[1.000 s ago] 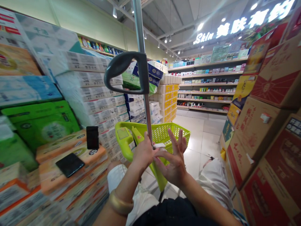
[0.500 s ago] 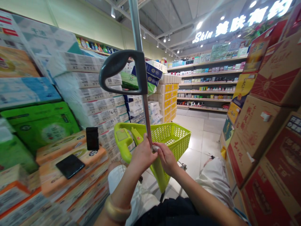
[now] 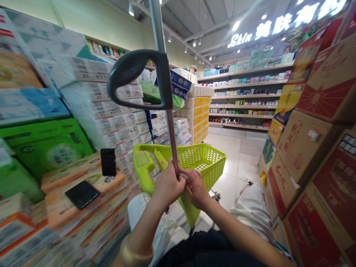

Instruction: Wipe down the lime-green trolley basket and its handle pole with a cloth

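My left hand [image 3: 167, 184] is wrapped around a thin metal pole [image 3: 170, 135] of a lime-green shopping basket cart [image 3: 201, 160]. My right hand [image 3: 196, 189] sits just beside it, fingers curled in on a small white piece [image 3: 184, 176] at the pole. The white piece is mostly hidden by my fingers, so its shape is hard to tell. Above my hands, a dark grey curved handle [image 3: 136, 78] tops the pole. A gold bangle [image 3: 133, 255] circles my left wrist.
Stacked tissue packs [image 3: 105, 111] rise on the left, with a black phone [image 3: 82, 194] lying on them and another [image 3: 108, 162] upright. Printed cardboard cartons [image 3: 308, 148] wall the right. Stocked shelves [image 3: 241, 100] stand beyond a tiled aisle floor [image 3: 236, 155].
My right hand's fingers, spread wide a second ago, have closed in at the pole beside my left hand. The pole and handle have tilted slightly toward the left.
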`<action>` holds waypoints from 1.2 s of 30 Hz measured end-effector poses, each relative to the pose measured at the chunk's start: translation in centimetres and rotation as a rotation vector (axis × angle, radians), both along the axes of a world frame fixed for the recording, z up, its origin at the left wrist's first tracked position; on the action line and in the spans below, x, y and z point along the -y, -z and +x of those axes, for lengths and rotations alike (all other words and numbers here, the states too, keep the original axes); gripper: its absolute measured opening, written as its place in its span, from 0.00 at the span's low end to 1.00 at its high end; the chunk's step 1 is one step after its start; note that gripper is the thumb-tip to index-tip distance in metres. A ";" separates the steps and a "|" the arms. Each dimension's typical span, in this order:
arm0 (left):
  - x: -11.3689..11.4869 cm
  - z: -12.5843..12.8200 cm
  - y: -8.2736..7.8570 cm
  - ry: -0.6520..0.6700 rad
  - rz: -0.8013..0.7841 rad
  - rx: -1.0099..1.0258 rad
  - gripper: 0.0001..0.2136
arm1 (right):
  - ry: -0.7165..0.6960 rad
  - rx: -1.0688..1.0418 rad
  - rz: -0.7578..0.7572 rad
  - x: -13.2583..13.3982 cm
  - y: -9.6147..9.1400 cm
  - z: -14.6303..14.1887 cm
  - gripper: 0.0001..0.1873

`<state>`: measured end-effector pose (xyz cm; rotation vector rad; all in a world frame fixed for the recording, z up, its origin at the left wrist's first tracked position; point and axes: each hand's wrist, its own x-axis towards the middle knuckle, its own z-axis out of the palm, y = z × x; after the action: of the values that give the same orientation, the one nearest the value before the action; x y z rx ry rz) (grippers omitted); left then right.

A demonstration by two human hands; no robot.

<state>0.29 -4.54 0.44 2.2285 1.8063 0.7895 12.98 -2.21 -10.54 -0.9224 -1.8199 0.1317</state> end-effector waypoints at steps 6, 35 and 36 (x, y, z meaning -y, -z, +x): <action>-0.1 0.0 0.1 0.010 -0.014 0.006 0.18 | 0.107 -0.015 0.025 -0.2 0.4 0.2 0.22; 0.0 0.3 0.1 -0.024 0.024 -0.011 0.14 | -0.032 0.022 -0.247 -2.4 -2.5 0.0 0.09; 0.0 0.3 0.1 -0.025 0.026 -0.009 0.15 | -0.066 0.019 -0.236 -2.3 -2.6 -0.3 0.08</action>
<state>0.62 -4.54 0.30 2.2328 1.8426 0.8127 12.73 0.12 -7.97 -1.0301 -1.8797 0.3874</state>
